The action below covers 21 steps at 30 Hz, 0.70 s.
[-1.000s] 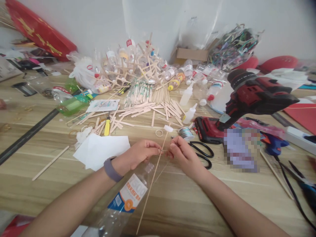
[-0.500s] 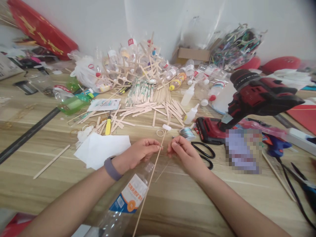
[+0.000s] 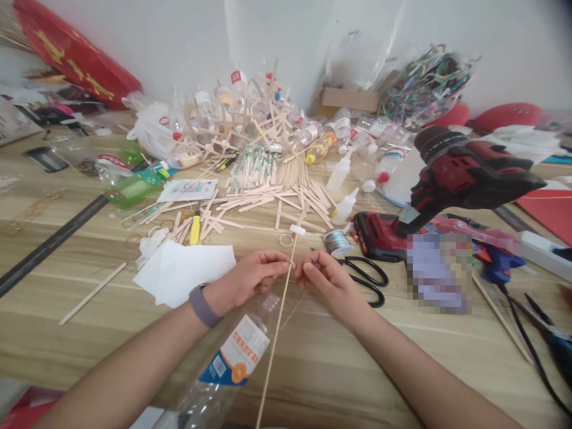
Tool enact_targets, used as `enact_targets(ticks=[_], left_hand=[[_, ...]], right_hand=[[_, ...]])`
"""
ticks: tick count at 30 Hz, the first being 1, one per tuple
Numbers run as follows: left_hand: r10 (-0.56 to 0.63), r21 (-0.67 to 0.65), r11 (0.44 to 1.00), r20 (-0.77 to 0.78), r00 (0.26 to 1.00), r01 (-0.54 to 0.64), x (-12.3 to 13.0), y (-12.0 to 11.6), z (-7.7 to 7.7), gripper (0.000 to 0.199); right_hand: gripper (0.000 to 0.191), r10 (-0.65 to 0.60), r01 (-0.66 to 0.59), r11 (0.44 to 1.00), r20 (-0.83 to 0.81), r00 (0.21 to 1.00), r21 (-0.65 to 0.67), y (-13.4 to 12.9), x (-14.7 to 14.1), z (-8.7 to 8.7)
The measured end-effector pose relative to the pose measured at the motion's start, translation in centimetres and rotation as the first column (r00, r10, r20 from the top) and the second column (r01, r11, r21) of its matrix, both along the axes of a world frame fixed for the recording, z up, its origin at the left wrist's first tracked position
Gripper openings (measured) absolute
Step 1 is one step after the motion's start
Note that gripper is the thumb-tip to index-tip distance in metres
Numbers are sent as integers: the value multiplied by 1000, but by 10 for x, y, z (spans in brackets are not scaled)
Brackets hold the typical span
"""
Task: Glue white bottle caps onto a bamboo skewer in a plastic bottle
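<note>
While L hand (image 3: 257, 277) pinches the thin stick (image 3: 280, 307) below its white cap (image 3: 297, 230), R hand (image 3: 328, 280) curls close by, apart from L; can't tell its grip. Bare tabletop (image 3: 326, 375) btwn forearms (image 3: 138, 351); scissors (image 3: 373, 274) & drill (image 3: 465, 173) (bulky thing!) crowd R side. Clear bottle (image 3: 235, 354) beside the stick; jar (image 3: 69, 149) at far L holds small dark bits (image 3: 88, 167).

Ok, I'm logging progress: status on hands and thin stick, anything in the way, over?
Left hand: fingers closed at thin stick. Right hand close by, grip unclear. Bottle near left hand, scissors near right; nothing visibly blocking.
</note>
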State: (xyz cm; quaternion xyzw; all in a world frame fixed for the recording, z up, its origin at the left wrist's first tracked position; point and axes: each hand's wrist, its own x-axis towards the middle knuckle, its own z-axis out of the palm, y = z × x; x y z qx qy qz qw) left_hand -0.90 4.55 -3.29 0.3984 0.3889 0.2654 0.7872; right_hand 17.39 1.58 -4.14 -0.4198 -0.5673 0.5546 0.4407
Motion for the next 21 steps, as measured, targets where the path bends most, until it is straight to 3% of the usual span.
enact_targets(ticks=[4,11,17,21], left_hand=[[5,4,1000,5,1000,-5,1,1,-1,34],[35,-8,999,21,999,-35,1,1,-2,34],[159,-61,986,56,986,-155,4,0,-3,37],[173,-27,985,44,984,-172,6,-1,-6,35]], right_hand=[[25,9,-15,998,-96,995,-57,0,-1,-6],[23,-3,0,999,-97,995,-32,-1,-3,-9],[22,-38,38,994,-7,999,105,-6,-6,-10],[15,-121,52,931,172,978,360,-8,-9,-10]])
